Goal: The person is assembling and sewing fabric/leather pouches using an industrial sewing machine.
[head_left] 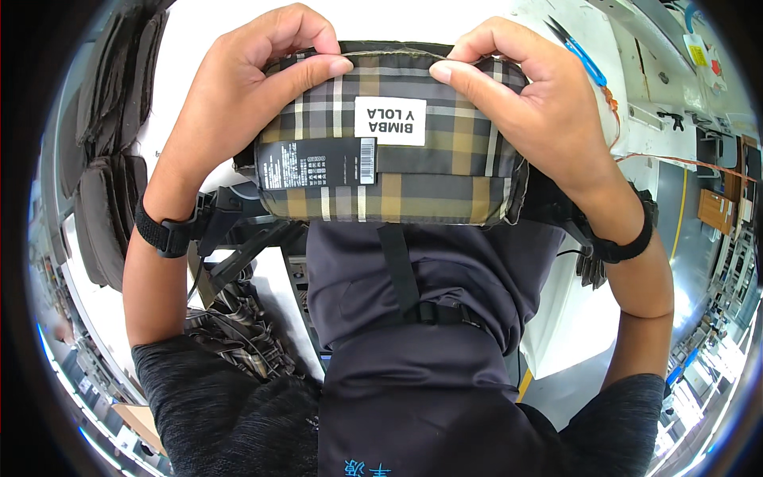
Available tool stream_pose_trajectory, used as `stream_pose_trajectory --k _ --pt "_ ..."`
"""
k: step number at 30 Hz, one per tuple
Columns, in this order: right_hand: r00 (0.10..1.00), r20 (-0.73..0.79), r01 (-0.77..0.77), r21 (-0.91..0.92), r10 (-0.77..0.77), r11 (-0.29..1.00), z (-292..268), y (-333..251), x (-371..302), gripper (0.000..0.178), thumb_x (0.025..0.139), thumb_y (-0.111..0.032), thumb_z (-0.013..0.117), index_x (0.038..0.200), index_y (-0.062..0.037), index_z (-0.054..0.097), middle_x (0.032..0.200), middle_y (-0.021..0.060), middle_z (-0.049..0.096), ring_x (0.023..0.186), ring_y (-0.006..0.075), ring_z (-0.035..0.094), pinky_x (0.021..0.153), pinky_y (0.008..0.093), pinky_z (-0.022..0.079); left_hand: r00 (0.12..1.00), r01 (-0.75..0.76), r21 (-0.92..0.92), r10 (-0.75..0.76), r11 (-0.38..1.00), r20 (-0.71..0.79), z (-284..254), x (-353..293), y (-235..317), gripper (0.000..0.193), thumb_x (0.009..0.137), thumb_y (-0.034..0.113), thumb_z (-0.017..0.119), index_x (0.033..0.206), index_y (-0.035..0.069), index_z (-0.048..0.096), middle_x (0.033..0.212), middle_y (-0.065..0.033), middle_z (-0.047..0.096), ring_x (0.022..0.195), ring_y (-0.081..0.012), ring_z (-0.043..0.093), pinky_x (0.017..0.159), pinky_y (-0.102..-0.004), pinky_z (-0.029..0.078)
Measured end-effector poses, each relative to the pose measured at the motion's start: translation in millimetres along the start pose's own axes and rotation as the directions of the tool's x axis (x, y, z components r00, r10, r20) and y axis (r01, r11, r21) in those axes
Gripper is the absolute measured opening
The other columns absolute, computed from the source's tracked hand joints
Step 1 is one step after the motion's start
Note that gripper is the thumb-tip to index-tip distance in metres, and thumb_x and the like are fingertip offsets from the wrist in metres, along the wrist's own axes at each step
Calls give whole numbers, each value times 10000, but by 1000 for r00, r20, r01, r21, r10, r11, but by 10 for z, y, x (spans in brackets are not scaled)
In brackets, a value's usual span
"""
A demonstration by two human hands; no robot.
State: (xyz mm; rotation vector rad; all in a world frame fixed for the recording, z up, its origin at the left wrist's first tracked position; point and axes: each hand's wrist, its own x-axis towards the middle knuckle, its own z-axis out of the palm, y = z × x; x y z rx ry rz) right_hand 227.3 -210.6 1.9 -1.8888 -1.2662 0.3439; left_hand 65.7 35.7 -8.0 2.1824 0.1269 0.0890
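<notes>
A plaid fabric pouch [445, 163] in black, olive and grey spans the space between my hands, its raw seam edges showing. My left hand [266, 87] pinches its far edge left of the middle, thumb on the near side. On the right, my right hand [524, 87] pinches the same edge, so a short stretch of it runs taut between the two thumbs. A white label [389, 121] with upside-down print sits on the plaid. Below it, to the left, lies a black care tag [318, 164] with a barcode. The fingertips behind the edge are partly hidden.
Blue-handled thread snips [584, 60] lie on the white table [207, 32] at the far right, an orange cord attached. Dark fabric pieces [119, 87] are stacked at the left. More plaid cloth [246, 334] hangs at the lower left. Dark straps and frame parts [246, 246] stand under my left wrist.
</notes>
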Motion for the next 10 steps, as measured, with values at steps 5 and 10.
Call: stream_pose_trajectory --k 5,10 --pt "999 17 31 2 -31 1000 -14 28 2 169 956 -135 791 923 -17 675 886 -2 672 822 82 603 754 245 476 996 61 6 -61 998 -64 38 33 13 110 1018 109 747 1035 45 659 901 54 657 831 -9 575 752 -175 469" --pt "1000 29 3 16 -3 1000 -17 18 -8 166 969 -141 779 925 -17 677 901 4 679 826 86 606 763 244 474 996 46 -18 -47 999 -72 43 25 -30 105 1021 117 746 1039 48 669 895 56 670 824 -6 587 746 -172 473"
